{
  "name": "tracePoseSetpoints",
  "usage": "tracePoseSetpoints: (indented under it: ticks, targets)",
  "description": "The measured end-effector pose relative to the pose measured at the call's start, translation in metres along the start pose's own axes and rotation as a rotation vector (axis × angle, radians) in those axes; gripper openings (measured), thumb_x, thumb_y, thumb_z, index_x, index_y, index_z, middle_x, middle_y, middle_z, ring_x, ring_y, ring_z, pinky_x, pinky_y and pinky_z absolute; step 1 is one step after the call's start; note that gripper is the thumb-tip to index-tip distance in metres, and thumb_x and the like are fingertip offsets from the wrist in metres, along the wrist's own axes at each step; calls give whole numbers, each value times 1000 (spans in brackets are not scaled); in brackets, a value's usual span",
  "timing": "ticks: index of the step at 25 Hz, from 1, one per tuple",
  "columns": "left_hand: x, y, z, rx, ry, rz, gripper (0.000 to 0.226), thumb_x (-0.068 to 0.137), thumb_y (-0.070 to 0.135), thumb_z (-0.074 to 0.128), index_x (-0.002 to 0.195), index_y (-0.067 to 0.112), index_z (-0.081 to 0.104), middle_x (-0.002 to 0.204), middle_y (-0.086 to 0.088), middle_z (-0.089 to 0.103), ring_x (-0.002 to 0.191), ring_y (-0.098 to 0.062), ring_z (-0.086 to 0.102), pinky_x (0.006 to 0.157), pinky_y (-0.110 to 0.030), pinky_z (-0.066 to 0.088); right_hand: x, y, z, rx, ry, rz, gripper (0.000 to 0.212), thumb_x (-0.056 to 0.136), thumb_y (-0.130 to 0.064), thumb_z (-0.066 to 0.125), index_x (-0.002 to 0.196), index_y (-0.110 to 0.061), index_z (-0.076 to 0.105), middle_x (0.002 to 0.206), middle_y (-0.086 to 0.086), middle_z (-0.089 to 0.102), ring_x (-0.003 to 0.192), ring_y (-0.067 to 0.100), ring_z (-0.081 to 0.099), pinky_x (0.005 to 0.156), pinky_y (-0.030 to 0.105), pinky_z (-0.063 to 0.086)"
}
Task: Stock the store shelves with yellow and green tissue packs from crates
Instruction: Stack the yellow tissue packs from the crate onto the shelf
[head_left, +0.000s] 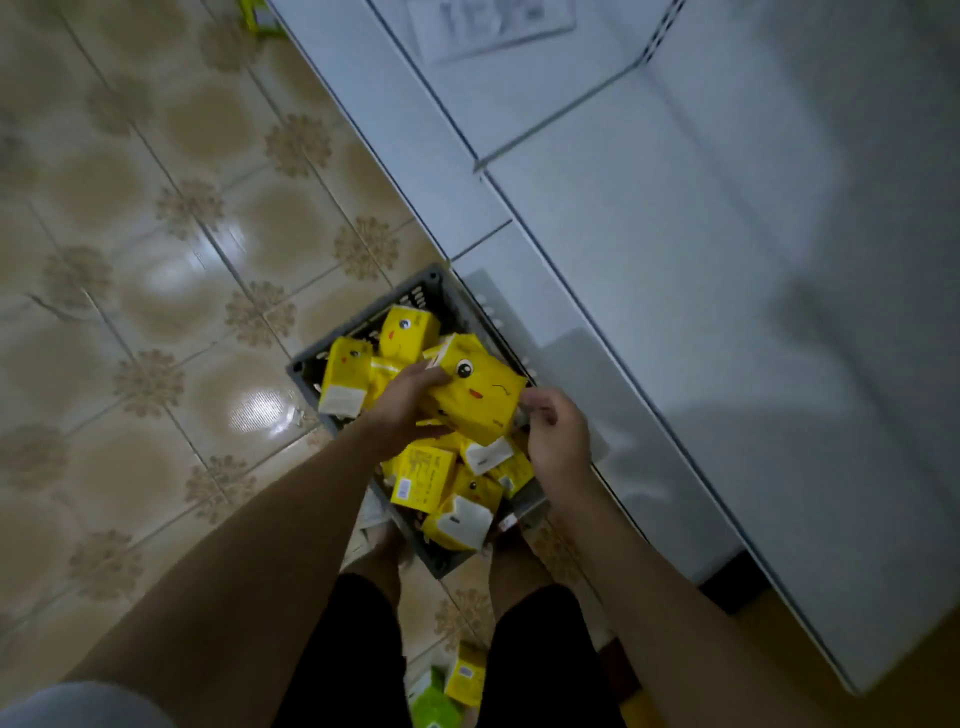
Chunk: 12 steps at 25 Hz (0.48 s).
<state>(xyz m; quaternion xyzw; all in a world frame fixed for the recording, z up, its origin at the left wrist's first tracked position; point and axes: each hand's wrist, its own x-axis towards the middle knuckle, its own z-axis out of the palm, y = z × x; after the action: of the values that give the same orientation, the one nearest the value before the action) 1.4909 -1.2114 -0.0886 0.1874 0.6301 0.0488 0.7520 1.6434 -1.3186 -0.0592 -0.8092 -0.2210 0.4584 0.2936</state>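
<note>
Head view, looking straight down: grey plastic crate (311, 366) w/ slotted walls sits on glossy beige floor tiles (156, 249) printed w/ brown flower motifs, right beside the base of a white metal shelf unit (649, 218). Crate is heaped w/ yellow tissue packs (410, 480), soft rectangular blocks in shiny film, some showing a cartoon face, others a white end panel or label.

Left hand (405, 402) grips one yellow pack (480, 397) from its left side, fingers wrapped over the top edge, thumb below; pack is tilted, face side up (round eye, orange cheek spot), lifted just above the pile. Right hand (558, 436) is at the pack's right corner, fingers curled loosely; can't tell if it actually pinches the pack or only touches it.

Near bottom edge, between the person's legs in black shorts, another yellow pack (466, 674) and a green pack (434, 706) lie on the floor. Blurred sheet of paper (488, 23) rests on the shelf at top.
</note>
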Motion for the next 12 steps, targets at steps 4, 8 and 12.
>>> tracePoseSetpoints:
  ticks: [4, 8, 12]
  targets:
    - [-100, 42, -17, -96, -182, -18, 71, 71, 31, 76, 136, 13, 51, 131, -19, 60, 106, -31, 64, 76, -42, 57, -52, -85, -39, 309, -64, 233, 30, 95, -34, 58, 123, -24, 52, 121, 4, 58, 109, 23, 58, 84, 35, 52]
    - [-179, 78, -11, -77, -361, 59, 40, 85, 28, 64, 120, 12, 60, 113, -14, 68, 98, -28, 67, 78, -39, 57, -114, -142, -58, 524, -201, 175, 46, 90, -39, 65, 130, -39, 43, 130, -1, 56, 112, 25, 60, 86, 56, 55]
    - [-228, 121, 13, 44, -476, 179, 51, 76, 30, 73, 121, 13, 57, 113, -13, 66, 94, -28, 67, 78, -39, 58, -152, -192, -72, 570, -2, -3, 49, 83, -29, 74, 122, -39, 47, 136, -2, 50, 108, 26, 63, 84, 55, 56]
